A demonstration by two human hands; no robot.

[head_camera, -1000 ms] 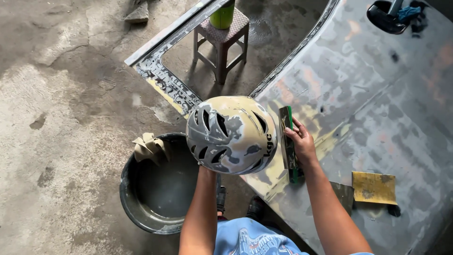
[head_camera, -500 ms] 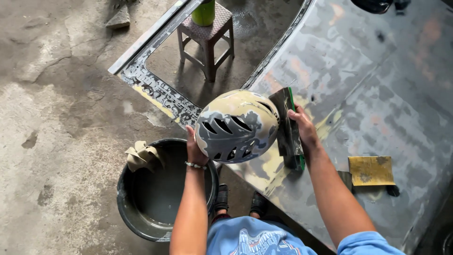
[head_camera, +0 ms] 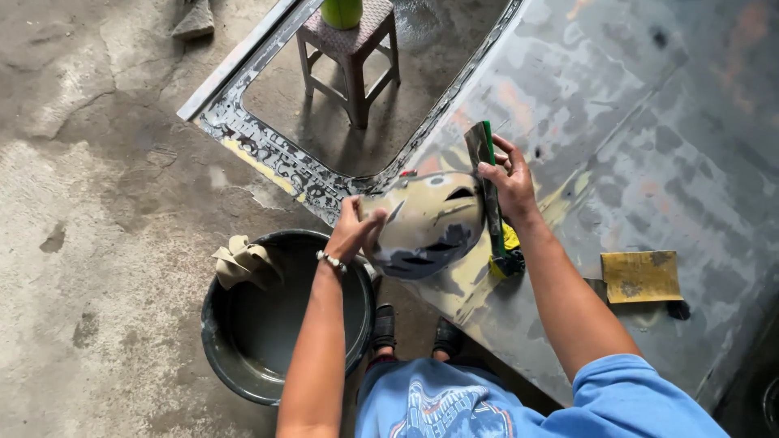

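A helmet [head_camera: 426, 227], patchy cream and grey with dark vent slots, rests against the edge of a big sanded metal panel [head_camera: 617, 122]. My left hand [head_camera: 355, 229] grips the helmet's left rim. My right hand [head_camera: 507, 182] holds a long green-backed sanding block [head_camera: 487, 182] upright against the helmet's right side. A small yellow and black object [head_camera: 507, 251] lies on the panel just under the block's lower end.
A dark round basin [head_camera: 227, 341] with a crumpled tan cloth [head_camera: 243, 259] on its rim stands on the concrete floor at my left. A small stool [head_camera: 349, 49] shows through the panel's window opening. A yellow sandpaper sheet [head_camera: 641, 276] lies on the panel at right.
The helmet has turned from vents-up to lying on its side against the panel. My left hand shifted to its left rim. My right hand stood the sanding block upright beside it.
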